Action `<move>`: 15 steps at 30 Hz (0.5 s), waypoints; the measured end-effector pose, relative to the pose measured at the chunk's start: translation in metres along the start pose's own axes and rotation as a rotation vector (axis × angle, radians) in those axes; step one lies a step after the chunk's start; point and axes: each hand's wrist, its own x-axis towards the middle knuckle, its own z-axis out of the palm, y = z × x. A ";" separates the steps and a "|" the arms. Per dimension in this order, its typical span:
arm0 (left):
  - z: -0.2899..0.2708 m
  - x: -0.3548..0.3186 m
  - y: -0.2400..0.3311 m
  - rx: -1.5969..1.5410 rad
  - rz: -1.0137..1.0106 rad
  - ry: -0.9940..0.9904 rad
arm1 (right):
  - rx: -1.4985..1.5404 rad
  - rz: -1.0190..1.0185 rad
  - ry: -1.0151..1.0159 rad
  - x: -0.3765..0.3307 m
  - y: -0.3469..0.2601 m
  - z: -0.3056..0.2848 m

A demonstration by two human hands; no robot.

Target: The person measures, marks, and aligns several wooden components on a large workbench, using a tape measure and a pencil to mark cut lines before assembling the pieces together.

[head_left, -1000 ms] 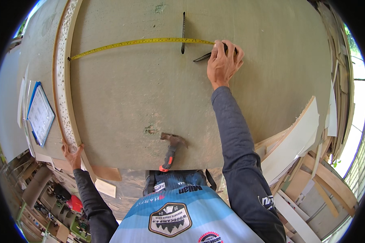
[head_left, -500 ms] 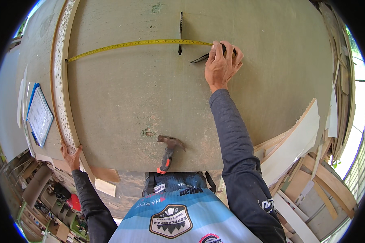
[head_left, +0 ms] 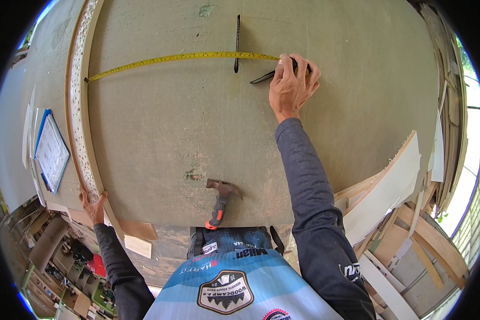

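My right hand (head_left: 292, 88) is wrapped around the case of a tape measure, most of which its fingers hide. From there the yellow tape blade (head_left: 181, 56) stretches left across the worktable (head_left: 165, 128), its end hooked at the edge of a long, speckled, light-coloured board (head_left: 79, 106). A black strap (head_left: 262, 78) sticks out beside the hand. My left hand (head_left: 94, 206) grips the near end of the board, thumb on one side and fingers on the other. Beneath the blade a thin dark slot or rod (head_left: 237, 42) crosses at a right angle; which it is I cannot tell.
A claw hammer (head_left: 221, 201) with a black and red handle lies at the table's near edge. A blue clipboard (head_left: 52, 152) with papers rests left of the board. White panel offcuts (head_left: 386, 186) and wood scraps (head_left: 437, 240) are stacked at the right.
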 end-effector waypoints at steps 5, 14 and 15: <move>0.001 0.001 -0.003 0.006 -0.001 0.005 | -0.002 -0.002 0.003 0.001 0.000 0.000; 0.001 0.001 -0.004 0.019 0.012 0.006 | -0.003 0.004 -0.011 0.000 0.000 0.000; 0.001 0.001 -0.003 0.022 0.013 0.005 | -0.005 0.005 -0.016 0.000 0.000 -0.001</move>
